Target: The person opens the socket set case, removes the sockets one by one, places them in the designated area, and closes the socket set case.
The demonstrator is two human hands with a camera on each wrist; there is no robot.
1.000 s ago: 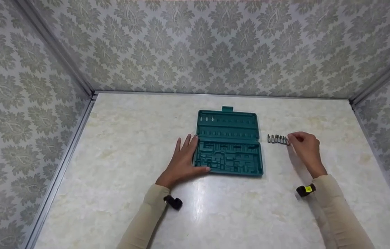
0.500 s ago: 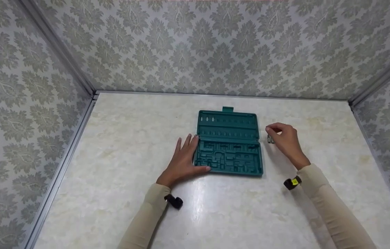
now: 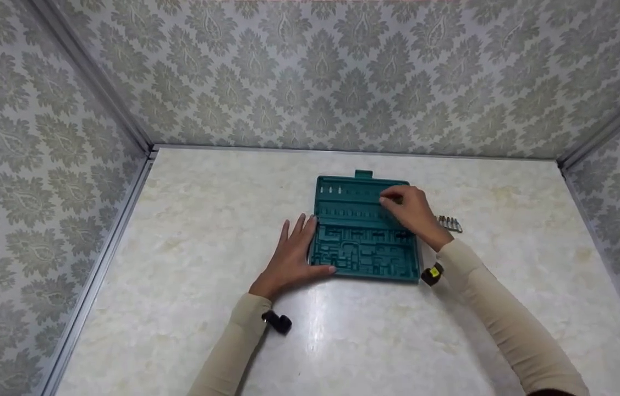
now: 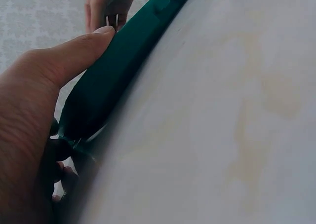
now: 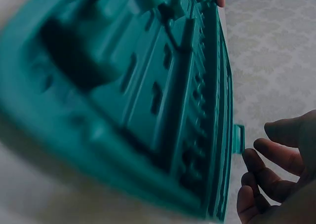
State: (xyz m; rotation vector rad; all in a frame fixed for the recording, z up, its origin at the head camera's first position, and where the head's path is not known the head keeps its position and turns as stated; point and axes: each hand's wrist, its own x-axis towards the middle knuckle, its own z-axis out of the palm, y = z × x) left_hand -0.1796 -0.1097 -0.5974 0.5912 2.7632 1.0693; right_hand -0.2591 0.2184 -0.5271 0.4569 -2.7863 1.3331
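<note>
A green plastic bit case [image 3: 381,279] lies unfolded on the table, its lid half away from me. My left hand [image 3: 287,258] rests against its left side with fingers straight, the thumb over the front edge. Over the right part of the lid, my right hand [image 3: 406,206] pinches with thumb and forefinger at a screwdriver bit, largely hidden by the fingers. Three small silver bits [image 3: 339,190] sit in the lid's upper row at the left. Loose metal bits [image 3: 450,223] lie in a row right of the case, partly behind the right hand.
The pale marbled table [image 3: 205,220] has a metal-edged border at the back and left. Patterned wall panels [image 3: 321,82] enclose it. A latch tab [image 3: 363,174] sticks out from the lid's far edge. Black wrist cameras hang under both sleeves.
My right hand has moved left from the row of loose bits, first along the row, then over the lid. The left hand and the case stay in place.
</note>
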